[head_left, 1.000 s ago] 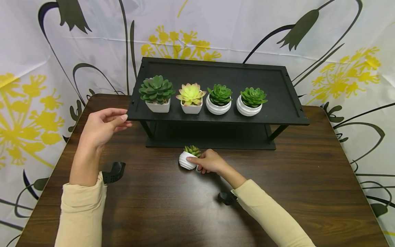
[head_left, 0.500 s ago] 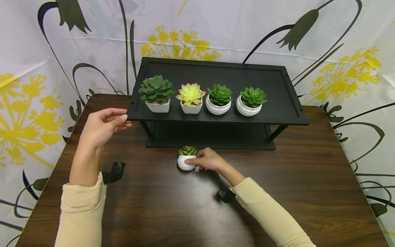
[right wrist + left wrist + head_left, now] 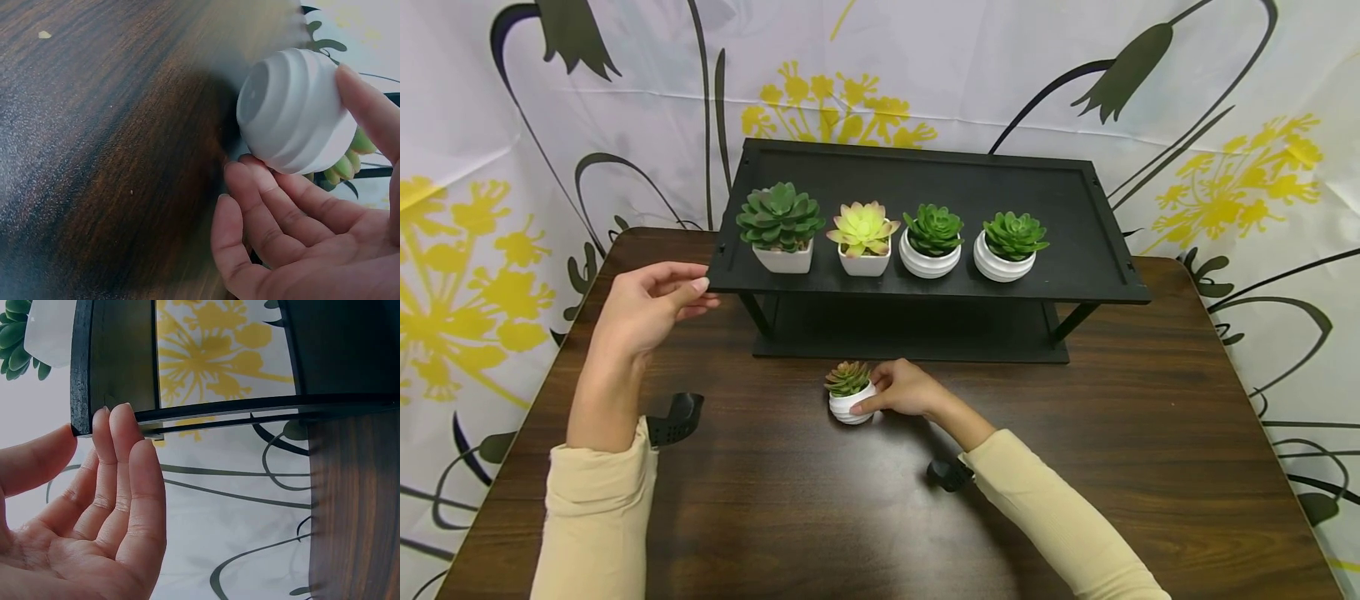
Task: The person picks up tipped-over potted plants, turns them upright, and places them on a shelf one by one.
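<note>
Left hand (image 3: 643, 308) fingertips pressed together at shelf (image 3: 925, 287) corner edge. Right hand (image 3: 906, 389) fingers curl round ribbed white pot (image 3: 850, 406) holding succulent (image 3: 847, 377), tilted on table (image 3: 775, 500).

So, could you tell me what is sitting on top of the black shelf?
Four potted succulents stand in a row on the black shelf: two in square white pots, two in round ribbed ones. The lower tier beneath is shadowed, so whatever it holds cannot be seen.
</note>
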Available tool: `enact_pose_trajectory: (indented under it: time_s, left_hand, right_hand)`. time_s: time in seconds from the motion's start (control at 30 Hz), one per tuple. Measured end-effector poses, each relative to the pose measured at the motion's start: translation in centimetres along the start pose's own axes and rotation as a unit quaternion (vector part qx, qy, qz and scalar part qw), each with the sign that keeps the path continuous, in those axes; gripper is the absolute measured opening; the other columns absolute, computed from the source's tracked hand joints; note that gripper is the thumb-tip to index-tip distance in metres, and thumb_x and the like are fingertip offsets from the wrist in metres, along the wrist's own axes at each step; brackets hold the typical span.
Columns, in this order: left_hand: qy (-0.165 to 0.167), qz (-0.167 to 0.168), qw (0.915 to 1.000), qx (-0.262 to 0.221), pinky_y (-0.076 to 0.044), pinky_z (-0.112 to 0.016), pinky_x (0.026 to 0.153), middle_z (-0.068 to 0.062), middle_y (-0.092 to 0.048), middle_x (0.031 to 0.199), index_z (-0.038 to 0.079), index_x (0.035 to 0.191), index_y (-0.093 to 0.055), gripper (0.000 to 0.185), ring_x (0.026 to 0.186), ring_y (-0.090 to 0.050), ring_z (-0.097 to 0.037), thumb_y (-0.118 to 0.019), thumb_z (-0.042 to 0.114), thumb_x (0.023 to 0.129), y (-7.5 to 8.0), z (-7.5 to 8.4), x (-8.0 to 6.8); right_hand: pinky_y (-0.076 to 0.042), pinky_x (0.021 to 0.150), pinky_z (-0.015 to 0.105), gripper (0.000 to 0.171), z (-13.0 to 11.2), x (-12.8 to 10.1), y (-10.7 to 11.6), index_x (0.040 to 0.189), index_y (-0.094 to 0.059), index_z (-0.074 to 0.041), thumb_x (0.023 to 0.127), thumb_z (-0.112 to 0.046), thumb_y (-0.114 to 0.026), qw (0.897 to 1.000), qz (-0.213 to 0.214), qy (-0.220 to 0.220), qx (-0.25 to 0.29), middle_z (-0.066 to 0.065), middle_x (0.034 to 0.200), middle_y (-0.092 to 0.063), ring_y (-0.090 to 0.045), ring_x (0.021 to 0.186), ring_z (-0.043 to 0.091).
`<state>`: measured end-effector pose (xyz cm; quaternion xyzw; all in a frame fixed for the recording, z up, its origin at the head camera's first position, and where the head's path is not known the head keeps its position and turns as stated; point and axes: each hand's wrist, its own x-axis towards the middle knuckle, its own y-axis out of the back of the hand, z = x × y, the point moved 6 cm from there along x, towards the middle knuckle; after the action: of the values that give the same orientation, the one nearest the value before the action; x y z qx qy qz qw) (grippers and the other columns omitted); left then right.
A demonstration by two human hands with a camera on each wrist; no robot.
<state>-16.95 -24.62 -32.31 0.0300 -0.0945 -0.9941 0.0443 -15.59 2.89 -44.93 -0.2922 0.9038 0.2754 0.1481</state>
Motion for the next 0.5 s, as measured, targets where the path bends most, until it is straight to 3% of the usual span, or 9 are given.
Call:
enact_pose_trajectory:
  time_s: [0.1,0.13,0.3,0.5]
  left_hand:
    - [0.006,0.003,1.0,0.007,-0.054,-0.017,0.064,0.005,-0.067,0.075,-0.005,0.106,-0.059,0.024,0.068,-0.066,-0.006,-0.062,0.009,0.087,0.0,0.1,-0.1]
    - [0.013,0.008,0.9993,0.033,-0.053,-0.016,0.065,0.009,-0.066,0.074,-0.005,0.107,-0.057,0.023,0.068,-0.065,-0.004,-0.06,0.009,0.089,-0.1,0.5,-0.3]
    - [0.022,0.01,0.9996,0.017,-0.053,-0.014,0.062,0.012,-0.065,0.07,0.002,0.1,-0.058,0.011,0.064,-0.064,-0.002,-0.056,0.002,0.089,-0.5,1.1,-0.7]
    - [0.021,0.003,0.9994,0.027,-0.052,-0.013,0.063,0.013,-0.064,0.069,-0.006,0.106,-0.053,0.019,0.065,-0.064,-0.001,-0.055,0.003,0.09,-0.6,1.5,-0.9]
  right_hand:
    - [-0.043,0.062,0.019,0.046,-0.1,0.0,0.0,0.101,-0.06,0.004,0.066,-0.015,-0.083,1.0,-0.005,0.008,0.0,0.003,0.076,-0.059,-0.051,0.072,0.011]
    - [-0.043,0.062,0.019,0.048,-0.2,0.0,-0.1,0.103,-0.06,0.004,0.065,-0.014,-0.083,1.0,-0.008,0.011,0.001,0.003,0.077,-0.059,-0.052,0.072,0.012]
    - [-0.043,0.061,0.019,0.059,-0.4,-0.1,-0.3,0.113,-0.058,0.002,0.062,-0.009,-0.084,0.999,-0.027,0.021,0.005,0.004,0.078,-0.059,-0.052,0.072,0.012]
    - [-0.044,0.061,0.019,0.058,-0.5,-0.2,-0.4,0.111,-0.058,0.002,0.06,-0.003,-0.084,0.998,-0.048,0.04,0.02,0.005,0.08,-0.059,-0.052,0.07,0.011]
